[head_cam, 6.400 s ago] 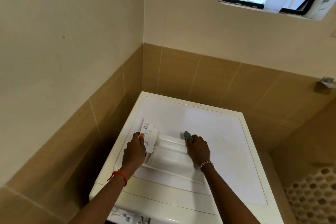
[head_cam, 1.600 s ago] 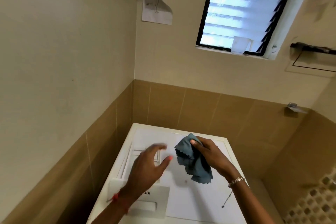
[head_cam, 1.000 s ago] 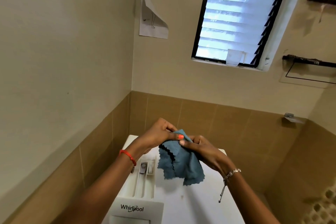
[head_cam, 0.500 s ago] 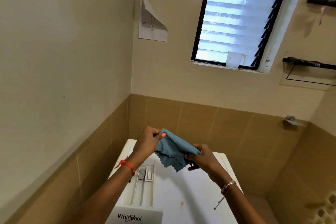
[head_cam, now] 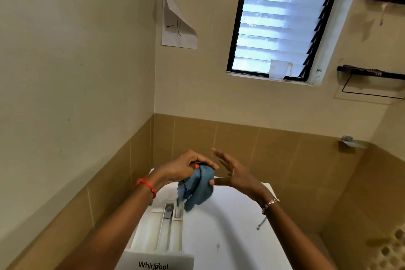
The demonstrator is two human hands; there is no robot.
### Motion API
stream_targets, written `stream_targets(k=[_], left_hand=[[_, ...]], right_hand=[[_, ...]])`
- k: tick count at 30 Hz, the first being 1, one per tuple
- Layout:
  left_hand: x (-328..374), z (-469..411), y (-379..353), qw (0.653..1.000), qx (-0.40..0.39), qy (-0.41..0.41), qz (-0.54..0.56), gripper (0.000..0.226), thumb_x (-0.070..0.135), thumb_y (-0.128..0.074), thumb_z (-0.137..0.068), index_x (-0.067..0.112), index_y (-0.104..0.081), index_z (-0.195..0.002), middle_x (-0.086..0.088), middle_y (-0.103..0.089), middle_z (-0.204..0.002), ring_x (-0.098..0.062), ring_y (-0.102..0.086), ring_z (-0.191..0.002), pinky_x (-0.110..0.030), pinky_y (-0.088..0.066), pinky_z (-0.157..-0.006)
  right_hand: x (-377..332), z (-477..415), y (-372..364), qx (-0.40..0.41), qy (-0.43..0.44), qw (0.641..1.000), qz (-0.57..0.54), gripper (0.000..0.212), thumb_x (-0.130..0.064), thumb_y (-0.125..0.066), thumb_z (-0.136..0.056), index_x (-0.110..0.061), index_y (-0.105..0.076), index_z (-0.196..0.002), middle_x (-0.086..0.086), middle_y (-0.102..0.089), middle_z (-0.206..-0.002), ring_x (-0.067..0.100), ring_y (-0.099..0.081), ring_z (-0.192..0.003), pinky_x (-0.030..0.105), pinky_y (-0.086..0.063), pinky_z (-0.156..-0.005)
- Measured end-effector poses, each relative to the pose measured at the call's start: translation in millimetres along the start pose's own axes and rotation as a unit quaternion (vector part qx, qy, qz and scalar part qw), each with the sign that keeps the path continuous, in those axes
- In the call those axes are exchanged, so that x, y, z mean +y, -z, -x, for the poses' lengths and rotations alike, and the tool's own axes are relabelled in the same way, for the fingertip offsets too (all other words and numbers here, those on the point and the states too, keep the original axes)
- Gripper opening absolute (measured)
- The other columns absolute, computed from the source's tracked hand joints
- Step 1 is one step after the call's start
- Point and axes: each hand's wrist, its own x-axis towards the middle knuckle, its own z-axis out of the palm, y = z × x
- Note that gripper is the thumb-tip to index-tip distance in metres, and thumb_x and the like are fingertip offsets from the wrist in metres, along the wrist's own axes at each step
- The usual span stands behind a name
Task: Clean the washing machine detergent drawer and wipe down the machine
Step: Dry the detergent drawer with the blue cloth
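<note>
The white detergent drawer (head_cam: 161,234) is lying flat on the left side of the washing machine (head_cam: 230,232) top, with its Whirlpool front panel facing the person. The left hand (head_cam: 184,169) is gripping a bunched blue cloth (head_cam: 197,190), which is hanging above the drawer's far end. The right hand (head_cam: 234,174) is holding its fingers spread wide, thumb tip at the cloth's edge.

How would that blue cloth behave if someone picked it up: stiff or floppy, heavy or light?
Probably floppy: the cloth hangs in loose folds below the left hand that grips it. Likely light for its size, since one bunched grip at its top carries all of it. It seems unlikely to roll or slide away; its wavy lower edge droops limply.
</note>
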Motion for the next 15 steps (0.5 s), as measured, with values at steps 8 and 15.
stream_targets(k=[8,15], left_hand=[[-2,4,21,0.999,0.032,0.004,0.009,0.037,-0.008,-0.043,-0.091,0.013,-0.051,-0.121,-0.026,-0.060,-0.089,-0.021,-0.056,-0.080,-0.008,-0.045,-0.067],[-25,8,13,0.957,0.139,0.013,0.255,0.033,0.025,-0.072,-0.078,0.021,-0.060,-0.108,0.000,-0.072,-0.088,-0.017,-0.066,-0.084,-0.030,-0.053,-0.077]], right_hand=[[-3,-4,15,-0.019,0.003,1.000,0.003,0.014,-0.013,-0.081,-0.069,-0.005,-0.071,-0.076,0.002,-0.066,-0.068,0.013,-0.057,-0.065,0.026,-0.043,-0.064],[-18,3,13,0.032,0.065,0.988,-0.139,0.012,-0.024,-0.072,-0.078,-0.018,-0.062,-0.076,0.000,-0.061,-0.077,0.013,-0.058,-0.074,0.026,-0.049,-0.064]])
